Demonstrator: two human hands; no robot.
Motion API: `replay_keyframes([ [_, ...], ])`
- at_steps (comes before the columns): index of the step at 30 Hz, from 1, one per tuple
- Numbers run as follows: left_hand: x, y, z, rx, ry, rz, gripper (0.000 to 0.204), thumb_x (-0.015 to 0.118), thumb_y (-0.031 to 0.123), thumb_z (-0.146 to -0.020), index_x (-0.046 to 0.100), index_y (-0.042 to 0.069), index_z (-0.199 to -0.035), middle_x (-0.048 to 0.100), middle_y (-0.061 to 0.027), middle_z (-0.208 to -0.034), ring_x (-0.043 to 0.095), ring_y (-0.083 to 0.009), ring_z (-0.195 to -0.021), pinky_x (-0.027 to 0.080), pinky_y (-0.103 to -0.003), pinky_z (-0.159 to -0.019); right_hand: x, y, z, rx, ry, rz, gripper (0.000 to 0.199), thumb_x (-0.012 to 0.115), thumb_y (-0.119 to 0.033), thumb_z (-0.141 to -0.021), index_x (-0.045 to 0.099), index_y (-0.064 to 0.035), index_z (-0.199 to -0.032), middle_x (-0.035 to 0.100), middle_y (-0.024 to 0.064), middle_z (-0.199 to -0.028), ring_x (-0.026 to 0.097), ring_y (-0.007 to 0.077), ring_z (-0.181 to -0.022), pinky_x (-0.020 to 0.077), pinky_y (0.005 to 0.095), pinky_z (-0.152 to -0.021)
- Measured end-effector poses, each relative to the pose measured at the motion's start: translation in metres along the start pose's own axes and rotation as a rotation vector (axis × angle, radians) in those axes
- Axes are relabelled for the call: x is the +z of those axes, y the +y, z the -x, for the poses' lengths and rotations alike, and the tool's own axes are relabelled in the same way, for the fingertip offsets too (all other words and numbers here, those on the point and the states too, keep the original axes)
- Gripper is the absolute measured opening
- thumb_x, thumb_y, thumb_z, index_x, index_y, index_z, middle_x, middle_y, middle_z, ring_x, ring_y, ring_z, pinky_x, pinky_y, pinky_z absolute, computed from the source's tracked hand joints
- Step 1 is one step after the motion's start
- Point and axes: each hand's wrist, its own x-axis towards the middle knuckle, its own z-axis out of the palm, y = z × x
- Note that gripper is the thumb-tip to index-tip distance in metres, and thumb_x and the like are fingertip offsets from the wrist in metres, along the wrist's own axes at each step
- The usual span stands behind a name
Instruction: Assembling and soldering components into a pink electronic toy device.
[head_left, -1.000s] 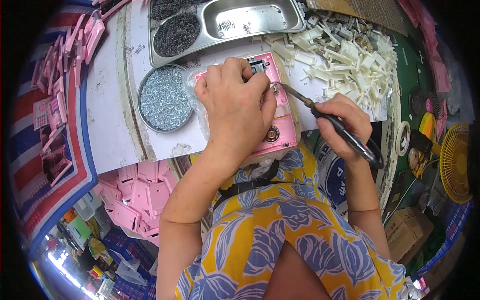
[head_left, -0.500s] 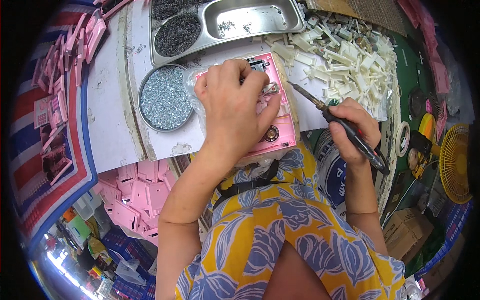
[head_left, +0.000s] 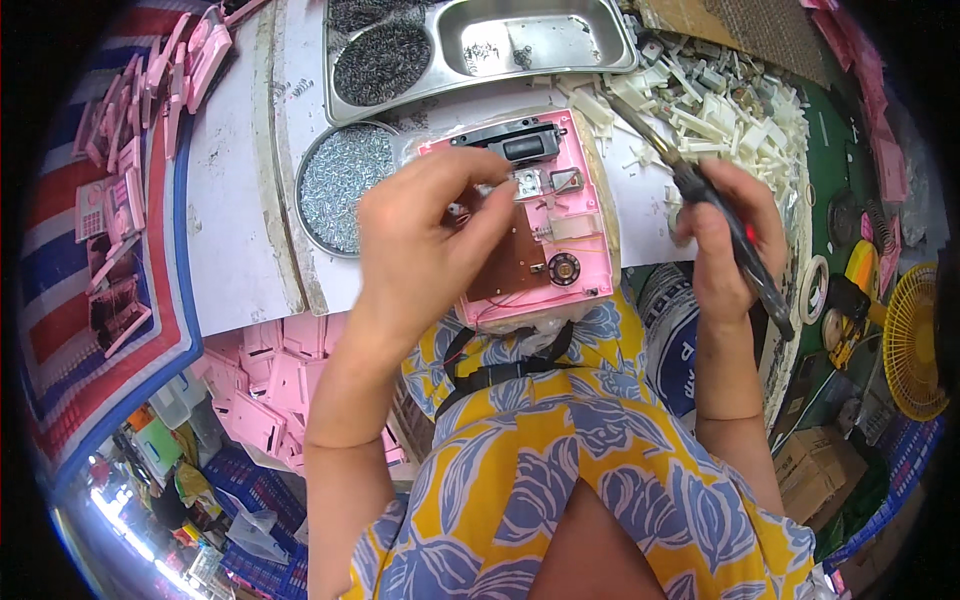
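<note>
A pink plastic casing [head_left: 592, 180] lies open on the table in front of me. It holds a brown circuit board [head_left: 510, 262], a black part [head_left: 520, 143] along its far side and a round black piece [head_left: 564, 268]. Over its left part, my left hand [head_left: 425, 235] is closed, thumb and fingertips brought together; what they pinch, if anything, is hidden. A small metal part [head_left: 527, 183] sits right by those fingertips. To the right of the casing, my right hand [head_left: 735, 235] grips a black electric screwdriver [head_left: 755, 280], its thin shaft pointing up and left.
A round tin of small silvery screws [head_left: 345, 185] stands left of the casing. Behind it is a metal tray [head_left: 535, 40] with dark springs. White plastic parts [head_left: 715, 110] are heaped at the far right. More pink casings [head_left: 265, 390] are piled below the table's left edge.
My left hand has drawn left and back off the casing, uncovering the black part and the board. My right hand has shifted slightly, tilting the screwdriver steeper.
</note>
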Motion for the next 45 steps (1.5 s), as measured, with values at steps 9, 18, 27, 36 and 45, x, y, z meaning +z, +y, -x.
replay_keyframes([
  [9, 0.026, -0.001, 0.008, -0.29, 0.042, 0.402, 0.009, 0.075, 0.004, -0.088, 0.072, -0.002, -0.092, 0.07, -0.0035, -0.075, 0.063, -0.0064, -0.066, 0.05, -0.022, -0.059, 0.053, -0.002, -0.034, 0.113, -0.267, -0.088, 0.058, 0.068, 0.007, -0.087, 0.051, -0.0004, -0.142, 0.066, 0.01, -0.112, 0.067, 0.0166, -0.101, 0.0561, 0.0292, -0.089],
  [18, 0.015, -0.002, 0.013, -0.316, -0.067, 0.31, 0.009, 0.072, 0.005, -0.092, 0.07, -0.003, -0.096, 0.071, -0.0022, -0.084, 0.064, -0.0068, -0.075, 0.052, -0.022, -0.069, 0.07, 0.004, -0.034, 0.058, -0.242, -0.035, 0.057, 0.07, 0.003, -0.084, 0.059, -0.0105, -0.138, 0.067, 0.0049, -0.098, 0.066, 0.011, -0.09, 0.0547, 0.0248, -0.078],
  [27, 0.015, -0.003, -0.007, -0.31, -0.058, 0.365, 0.01, 0.073, 0.01, -0.088, 0.071, 0.001, -0.09, 0.069, -0.0053, -0.074, 0.062, -0.0113, -0.064, 0.049, -0.026, -0.059, 0.054, 0.003, -0.023, -0.118, -0.109, 0.124, 0.054, 0.077, -0.001, -0.084, 0.061, -0.0088, -0.135, 0.067, 0.003, -0.105, 0.064, 0.0099, -0.088, 0.0536, 0.0245, -0.079],
  [36, 0.018, -0.016, 0.01, -0.046, -0.015, -0.163, 0.008, 0.075, 0.012, -0.081, 0.07, 0.006, -0.078, 0.064, -0.0082, -0.077, 0.065, -0.0252, -0.064, 0.052, -0.035, -0.058, -0.004, 0.0, -0.011, -0.111, -0.188, 0.205, 0.034, 0.074, -0.005, -0.086, 0.068, 0.0022, -0.119, 0.073, 0.0138, -0.105, 0.069, 0.0162, -0.09, 0.0532, 0.0266, -0.078],
  [45, 0.024, -0.023, 0.006, -0.09, 0.05, -0.174, 0.012, 0.075, 0.011, -0.078, 0.066, 0.006, -0.074, 0.058, -0.0079, -0.074, 0.058, -0.0248, -0.059, 0.046, -0.037, -0.055, 0.004, 0.002, -0.014, -0.247, -0.394, 0.274, 0.026, 0.078, -0.01, -0.079, 0.07, -0.0029, -0.102, 0.067, 0.0067, -0.073, 0.059, 0.014, -0.056, 0.045, 0.0253, -0.052],
])
